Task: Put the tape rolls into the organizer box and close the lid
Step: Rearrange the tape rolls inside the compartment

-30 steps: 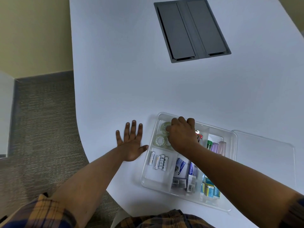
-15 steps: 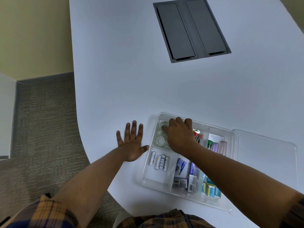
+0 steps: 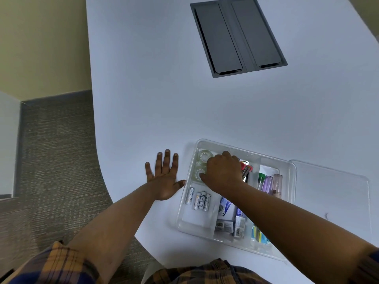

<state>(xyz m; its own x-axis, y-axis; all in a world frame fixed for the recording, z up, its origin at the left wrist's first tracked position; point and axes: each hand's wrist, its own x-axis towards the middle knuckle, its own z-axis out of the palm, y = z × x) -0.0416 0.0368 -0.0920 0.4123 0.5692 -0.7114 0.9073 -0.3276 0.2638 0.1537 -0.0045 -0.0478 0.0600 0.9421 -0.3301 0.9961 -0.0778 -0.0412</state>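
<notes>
A clear plastic organizer box (image 3: pixel 274 159) sits on the white table near its front edge. Two clear tape rolls lie in its far left compartment: the far tape roll (image 3: pixel 204 156) and the near tape roll (image 3: pixel 198 174). My right hand (image 3: pixel 223 173) is inside the box, fingers curled down beside both rolls; whether it grips anything is hidden. My left hand (image 3: pixel 164 177) lies flat on the table, fingers spread, its thumb touching the box's left wall. The clear lid (image 3: pixel 336 193) lies flat to the right of the box.
Other compartments hold several batteries (image 3: pixel 198 198), small tubes and packets (image 3: pixel 229 218) and coloured cylinders (image 3: pixel 270 183). A dark grey cable hatch (image 3: pixel 238 35) is set into the table further back. The table's curved edge (image 3: pixel 98 152) drops to carpet on the left.
My right hand has shifted slightly right inside the box, uncovering more of the two tape rolls. The left hand has stayed put.
</notes>
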